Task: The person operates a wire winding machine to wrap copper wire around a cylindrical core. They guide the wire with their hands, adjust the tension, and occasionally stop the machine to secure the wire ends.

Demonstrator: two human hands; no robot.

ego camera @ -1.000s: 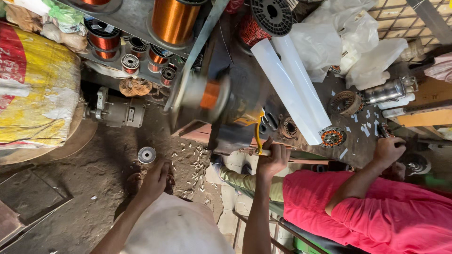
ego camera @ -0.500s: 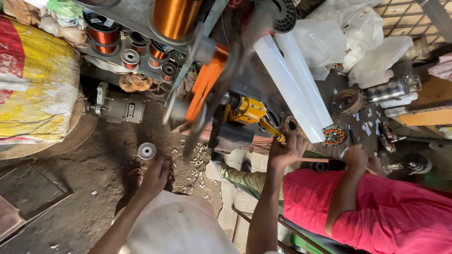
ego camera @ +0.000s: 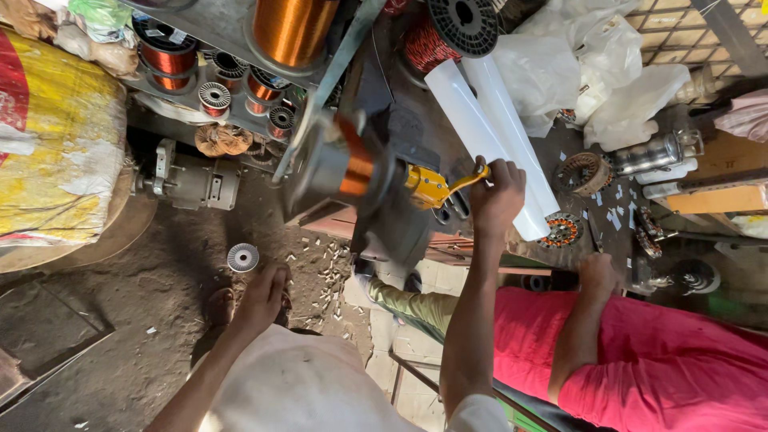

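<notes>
Far left of frame: yellow-and-red sack (ego camera: 56,144). Just right of it, upper left, a rack of copper wire spools (ego camera: 212,76) with a small grey motor (ego camera: 188,180) below. On the dirt floor (ego camera: 120,336), lower left-centre, a small empty silver bobbin (ego camera: 242,258). Left hand (ego camera: 260,300) rests just below it, fingers loosely curled on the person's own knee, holding nothing; bobbin lies straight up-frame from that hand, apart from it. Centre: coil winding machine (ego camera: 344,168), blurred, copper coil on its spindle, axis running left-right. Its yellow crank handle (ego camera: 440,184) sticks out rightward; right hand (ego camera: 496,196) is clenched around the crank's end, so this hand is on the crank. White paper rolls (ego camera: 496,120) lie diagonally behind. Right: another person's hand (ego camera: 598,276), pink garment, by a stator (ego camera: 560,230) on the tabletop (ego camera: 608,216).
</notes>
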